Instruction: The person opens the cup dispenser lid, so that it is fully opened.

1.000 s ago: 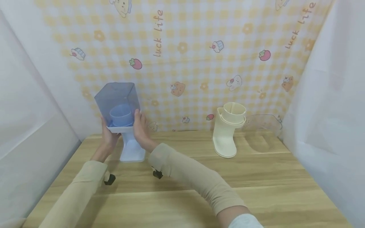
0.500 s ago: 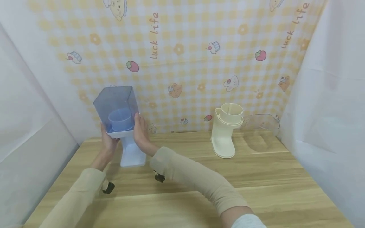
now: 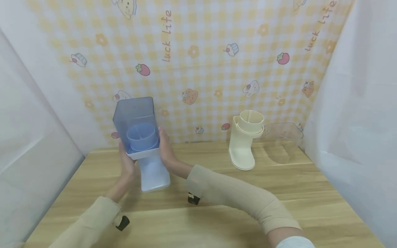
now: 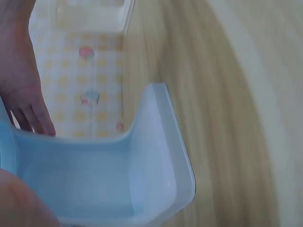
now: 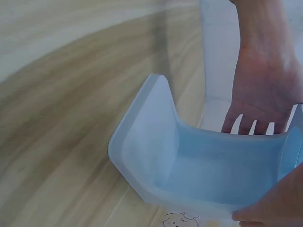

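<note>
A light-blue dispenser stand (image 3: 155, 172) with a round collar carries a see-through blue-grey bin (image 3: 134, 108) on top. The whole unit leans, its foot toward me and close over the table at the left. My left hand (image 3: 127, 163) holds it by the left side under the bin's white rim. On the opposite side my right hand (image 3: 169, 155) holds it, thumb up along the bin wall. The left wrist view has the stand's hollow neck (image 4: 80, 175) close up, a thumb at its lower left. In the right wrist view the L-shaped foot (image 5: 147, 127) tilts near the wood.
A cream stand (image 3: 242, 155) of the same sort, with an open round collar, stands at the right. Next to it a clear bin (image 3: 283, 129) sits by the back edge. A checked cloth (image 3: 198, 69) hangs behind the wooden table (image 3: 217, 220), white sheets at both sides.
Both hands have brought the blue dispenser to the right and nearer to me, and its foot now swings forward. The cream stand and clear bin have not moved.
</note>
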Demonstrator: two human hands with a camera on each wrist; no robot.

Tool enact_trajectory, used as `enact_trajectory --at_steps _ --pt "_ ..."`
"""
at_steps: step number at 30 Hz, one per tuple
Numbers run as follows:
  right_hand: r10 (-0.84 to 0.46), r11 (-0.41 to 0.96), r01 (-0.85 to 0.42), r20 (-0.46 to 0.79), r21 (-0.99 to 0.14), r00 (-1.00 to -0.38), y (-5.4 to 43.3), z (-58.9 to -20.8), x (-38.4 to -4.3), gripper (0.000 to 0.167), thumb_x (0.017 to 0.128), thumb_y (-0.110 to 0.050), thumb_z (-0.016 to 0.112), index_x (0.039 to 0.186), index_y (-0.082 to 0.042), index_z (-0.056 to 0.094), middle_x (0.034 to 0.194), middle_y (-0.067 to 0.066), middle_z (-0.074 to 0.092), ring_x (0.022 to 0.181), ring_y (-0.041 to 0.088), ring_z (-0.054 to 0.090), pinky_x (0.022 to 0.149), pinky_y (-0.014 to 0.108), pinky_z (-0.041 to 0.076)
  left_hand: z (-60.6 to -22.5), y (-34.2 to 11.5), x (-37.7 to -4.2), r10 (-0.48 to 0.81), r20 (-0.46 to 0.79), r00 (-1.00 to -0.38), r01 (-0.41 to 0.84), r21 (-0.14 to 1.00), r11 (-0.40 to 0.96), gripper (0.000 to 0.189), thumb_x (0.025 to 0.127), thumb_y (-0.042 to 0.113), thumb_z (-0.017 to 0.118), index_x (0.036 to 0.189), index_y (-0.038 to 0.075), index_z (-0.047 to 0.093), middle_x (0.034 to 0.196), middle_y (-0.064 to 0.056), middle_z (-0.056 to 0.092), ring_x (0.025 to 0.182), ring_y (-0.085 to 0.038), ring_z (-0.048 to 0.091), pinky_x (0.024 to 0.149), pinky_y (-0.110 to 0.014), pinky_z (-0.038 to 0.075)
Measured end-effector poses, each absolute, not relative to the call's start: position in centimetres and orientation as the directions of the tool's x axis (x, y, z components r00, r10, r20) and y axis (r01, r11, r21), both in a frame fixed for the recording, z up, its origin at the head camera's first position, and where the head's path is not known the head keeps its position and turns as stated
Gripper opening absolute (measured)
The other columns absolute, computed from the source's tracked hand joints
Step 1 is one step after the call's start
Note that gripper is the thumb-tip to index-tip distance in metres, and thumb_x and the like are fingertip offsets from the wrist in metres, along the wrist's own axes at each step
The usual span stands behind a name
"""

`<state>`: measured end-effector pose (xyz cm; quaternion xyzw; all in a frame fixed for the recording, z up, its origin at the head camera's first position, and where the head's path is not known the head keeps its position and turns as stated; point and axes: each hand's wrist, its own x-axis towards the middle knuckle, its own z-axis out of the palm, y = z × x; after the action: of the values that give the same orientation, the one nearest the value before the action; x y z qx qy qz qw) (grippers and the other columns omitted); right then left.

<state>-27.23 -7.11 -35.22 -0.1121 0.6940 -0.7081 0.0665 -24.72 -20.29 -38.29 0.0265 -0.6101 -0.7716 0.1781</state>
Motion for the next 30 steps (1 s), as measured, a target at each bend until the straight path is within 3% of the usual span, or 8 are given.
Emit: enact_trajectory --at_steps 4,9,12,16,21,25,30 --pt "-0.279 -0.074 -0.046 0.065 -0.996 -0.958 -5.1 -34.9 -26.3 0.073 0.103 -0.062 0.009 0.161 -0.018 0.014 0.168 -0.001 0.012 0.156 0.020 0.009 0.127 0.043 0.005 -37.7 -18.0 -23.1 -0.271 0.116 -0.956 0.176 0.962 -0.209 0.065 0.100 0.064 -0.001 0.137 0.031 0.042 0.112 0.016 0.056 0.106 -0.003 0.051 0.097 -0.018 0.036" --pt "-0.271 -0.076 0.007 0.014 -0.997 -0.963 -2.7 -34.9 -24.8 0.074 0.100 -0.068 0.010 0.161 -0.026 0.015 0.168 -0.003 0.015 0.155 0.022 0.012 0.126 0.047 0.005 -37.6 -15.8 -21.0 -0.181 0.057 -0.982 0.090 0.980 -0.180 0.077 0.095 0.070 -0.008 0.137 0.030 0.042 0.102 0.014 0.061 0.093 -0.005 0.058 0.087 -0.022 0.046" --pt "-0.259 -0.060 0.023 -0.007 -0.998 -0.966 -1.2 -35.1 -23.7 0.071 0.101 -0.067 0.010 0.161 -0.029 0.015 0.167 -0.002 0.017 0.155 0.023 0.014 0.126 0.049 0.006 -37.9 -14.6 -19.7 -0.107 0.055 -0.993 0.075 0.979 -0.192 0.083 0.091 0.077 -0.006 0.136 0.028 0.045 0.099 0.014 0.064 0.091 -0.006 0.062 0.083 -0.025 0.050" --pt "-0.243 -0.073 0.025 -0.006 -0.997 -0.970 0.7 -35.2 -22.4 0.068 0.103 -0.062 0.009 0.161 -0.026 0.015 0.167 0.001 0.018 0.155 0.026 0.014 0.125 0.052 0.006 -38.7 -13.1 -18.7 -0.008 0.155 -0.988 0.151 0.947 -0.282 0.084 0.091 0.080 0.004 0.138 0.024 0.047 0.102 0.010 0.069 0.091 -0.010 0.067 0.077 -0.028 0.055" --pt "-0.247 -0.128 -0.006 0.037 -0.992 -0.968 3.0 -35.2 -21.2 0.067 0.104 -0.059 0.009 0.161 -0.025 0.017 0.166 0.002 0.022 0.154 0.028 0.018 0.125 0.054 0.009 -38.1 -11.0 -17.3 -0.020 0.166 -0.986 0.166 0.969 -0.182 0.079 0.094 0.075 0.000 0.147 0.026 0.033 0.100 0.008 0.067 0.085 -0.010 0.067 0.072 -0.031 0.056" --pt "-0.267 -0.147 -0.038 0.077 -0.988 -0.961 4.6 -35.3 -20.8 0.065 0.105 -0.056 0.008 0.159 -0.023 0.024 0.161 0.006 0.034 0.147 0.029 0.031 0.123 0.053 0.016 -37.6 -9.4 -16.8 0.026 0.135 -0.991 0.128 0.974 -0.189 0.082 0.093 0.074 -0.007 0.144 0.024 0.035 0.097 0.006 0.068 0.084 -0.012 0.069 0.072 -0.032 0.058" --pt "-0.309 -0.180 -0.047 0.102 -0.983 -0.945 6.5 -35.3 -21.0 0.065 0.105 -0.052 0.007 0.154 -0.017 0.033 0.153 0.011 0.043 0.137 0.030 0.043 0.119 0.050 0.026 -38.0 -8.2 -15.8 0.015 0.200 -0.980 0.196 0.972 -0.132 0.065 0.099 0.063 -0.007 0.152 0.034 0.018 0.115 -0.001 0.061 0.091 -0.016 0.068 0.077 -0.036 0.058"
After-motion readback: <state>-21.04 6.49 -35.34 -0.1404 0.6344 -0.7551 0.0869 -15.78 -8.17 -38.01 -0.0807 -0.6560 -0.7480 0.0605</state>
